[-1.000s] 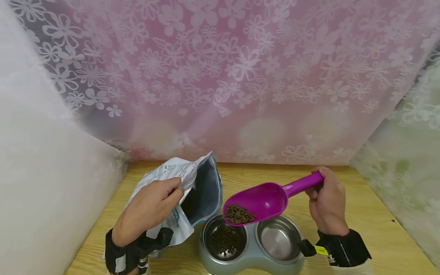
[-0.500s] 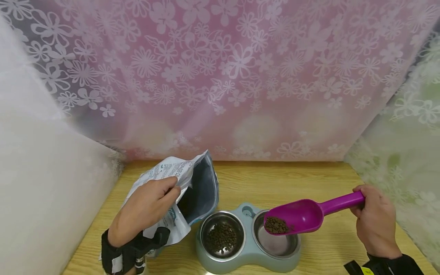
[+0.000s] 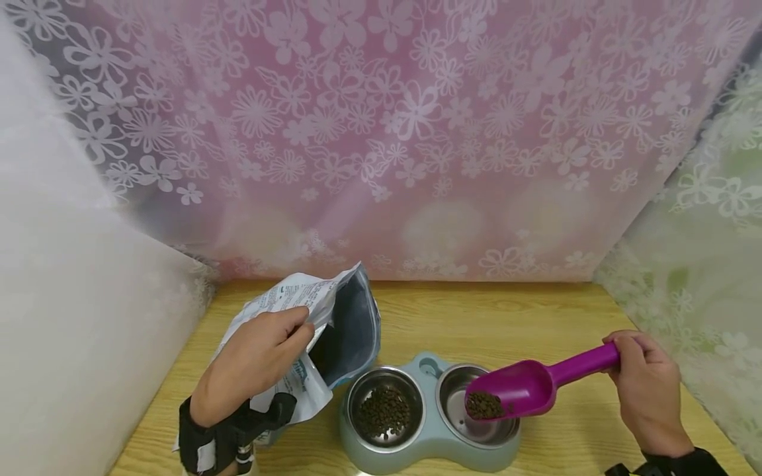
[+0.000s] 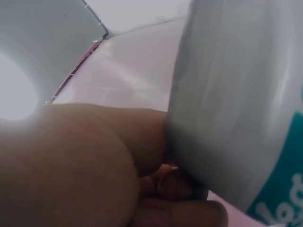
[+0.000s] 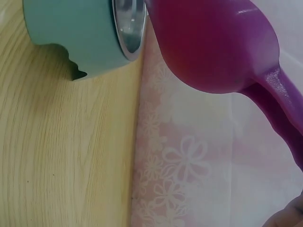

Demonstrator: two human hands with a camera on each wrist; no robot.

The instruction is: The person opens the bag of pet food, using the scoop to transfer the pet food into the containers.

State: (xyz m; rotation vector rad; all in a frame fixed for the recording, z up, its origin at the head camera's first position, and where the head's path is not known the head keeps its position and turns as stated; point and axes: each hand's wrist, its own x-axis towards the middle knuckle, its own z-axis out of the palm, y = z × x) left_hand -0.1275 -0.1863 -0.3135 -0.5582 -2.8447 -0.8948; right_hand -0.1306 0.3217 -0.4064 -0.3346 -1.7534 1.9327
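My right hand (image 3: pixel 649 390) grips the handle of a purple scoop (image 3: pixel 530 390), its front tilted down over the right steel bowl (image 3: pixel 461 403). Brown kibble (image 3: pixel 484 405) lies at the scoop's lip, and a few bits sit in that bowl. The left steel bowl (image 3: pixel 385 448) holds a layer of kibble (image 3: pixel 383 411). Both bowls are set in a pale green double-bowl stand (image 3: pixel 428 456). At the left, my left hand (image 3: pixel 256 360) pinches the rim of a white and silver pet food bag (image 3: pixel 294 291), which leans with its mouth open toward the bowls.
The light wooden table (image 3: pixel 476 317) carries everything. A pink flowered curtain (image 3: pixel 381 165) hangs behind it, with a white sheet (image 3: pixel 89 297) on the left and a green-white flowered one (image 3: pixel 702 277) on the right.
The scoop has moved right and down, from above the left bowl to over the right bowl, and now tips lower. My left hand has kept its hold on the bag.
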